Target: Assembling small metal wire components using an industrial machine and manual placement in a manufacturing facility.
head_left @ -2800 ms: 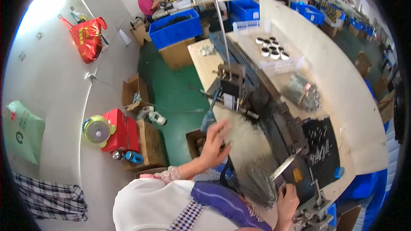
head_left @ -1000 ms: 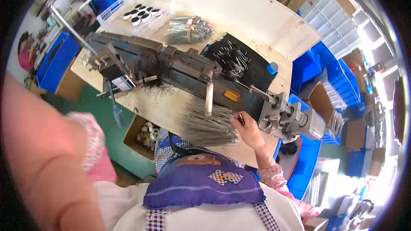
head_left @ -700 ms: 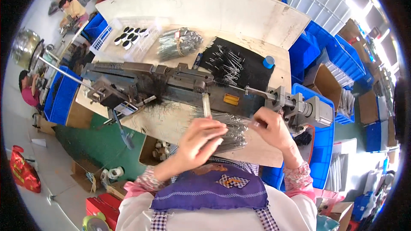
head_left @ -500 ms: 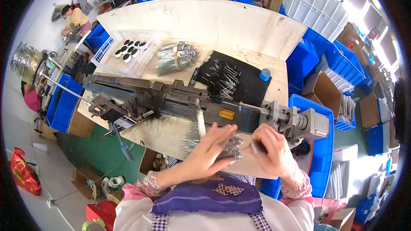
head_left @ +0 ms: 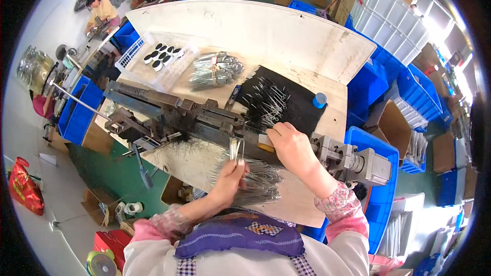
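My left hand [head_left: 232, 178] is closed, pinching what looks like a bent wire [head_left: 242, 147] that stands up in front of the long metal machine [head_left: 209, 120]. Beside that hand, a heap of thin metal wires [head_left: 263, 181] lies on the near part of the bench. My right hand [head_left: 292, 145] reaches over the machine's bed, its fingers bent together at the spring-like part of the bar. What those fingers hold, if anything, is hidden. Just under them sits a yellow block [head_left: 265, 144]. Beyond, finished-looking looped wire brushes [head_left: 268, 99] with black bristles lie on a dark mat [head_left: 307, 112].
At the back stand a tied wire bundle [head_left: 217, 70] and a clear basket [head_left: 176, 74] of black-and-white round pieces. A blue cup [head_left: 319, 100] is on the mat. A pale board [head_left: 245, 20] edges the bench; a blue bin [head_left: 381, 209] stands right of it.
My left hand has moved left from above the wire heap and now pinches a wire. My right hand has moved forward and left onto the machine. The view has shifted slightly.
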`<control>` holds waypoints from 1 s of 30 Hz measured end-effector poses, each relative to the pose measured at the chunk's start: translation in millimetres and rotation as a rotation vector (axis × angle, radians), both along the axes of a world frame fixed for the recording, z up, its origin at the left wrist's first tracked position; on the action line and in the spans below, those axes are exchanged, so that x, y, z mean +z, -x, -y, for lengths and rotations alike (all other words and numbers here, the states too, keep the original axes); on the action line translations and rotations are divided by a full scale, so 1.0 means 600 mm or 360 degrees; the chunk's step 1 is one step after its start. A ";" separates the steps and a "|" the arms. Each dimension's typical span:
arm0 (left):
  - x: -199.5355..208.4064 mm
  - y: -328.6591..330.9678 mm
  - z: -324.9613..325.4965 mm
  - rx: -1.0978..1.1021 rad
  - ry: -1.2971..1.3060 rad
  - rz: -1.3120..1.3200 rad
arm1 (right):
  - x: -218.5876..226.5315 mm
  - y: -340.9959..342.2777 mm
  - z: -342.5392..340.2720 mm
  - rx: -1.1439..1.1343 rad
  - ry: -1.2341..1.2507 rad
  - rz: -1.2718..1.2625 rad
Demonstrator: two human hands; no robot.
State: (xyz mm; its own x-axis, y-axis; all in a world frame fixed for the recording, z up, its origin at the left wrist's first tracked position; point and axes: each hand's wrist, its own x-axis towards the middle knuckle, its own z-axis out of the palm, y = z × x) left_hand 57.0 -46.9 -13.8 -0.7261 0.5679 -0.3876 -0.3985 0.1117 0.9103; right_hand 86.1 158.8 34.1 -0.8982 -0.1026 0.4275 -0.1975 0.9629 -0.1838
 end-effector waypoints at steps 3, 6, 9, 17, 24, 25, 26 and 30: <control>0.098 0.013 -0.004 -0.0095 -0.0705 0.0677 | -0.008 0.001 -0.001 -0.0045 -0.0047 -0.0043; 0.114 0.097 0.053 -0.0037 -0.1201 0.1175 | -0.029 0.004 0.000 -0.0085 -0.0071 0.0035; 0.072 0.132 0.153 0.0333 -0.1646 0.1242 | -0.012 -0.010 0.021 0.0038 0.0165 0.0060; 0.052 0.046 0.068 -0.1185 -0.0144 -0.0970 | -0.028 0.170 -0.018 -0.0326 -0.0532 0.0886; -0.035 -0.016 -0.028 -0.1717 -0.0352 -0.1467 | 0.059 0.106 0.132 -0.0094 -0.0042 0.0323; -0.030 -0.028 -0.043 -0.1728 -0.0422 -0.1589 | 0.064 0.102 0.121 -0.0211 0.0027 0.0384; -0.016 -0.026 -0.046 -0.1740 -0.0401 -0.1465 | 0.084 0.071 0.099 -0.0448 -0.0041 0.0454; 0.021 0.011 -0.027 -0.1542 0.0048 -0.1170 | 0.082 -0.190 0.022 -0.0690 0.0804 0.0243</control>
State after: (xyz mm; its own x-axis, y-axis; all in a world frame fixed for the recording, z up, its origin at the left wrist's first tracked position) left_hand 50.6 -30.9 -1.4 -0.0580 0.9947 -0.0847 0.4715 0.1021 0.8759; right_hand 200.0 145.8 83.2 -0.8671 0.4590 0.1934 0.2509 0.7379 -0.6265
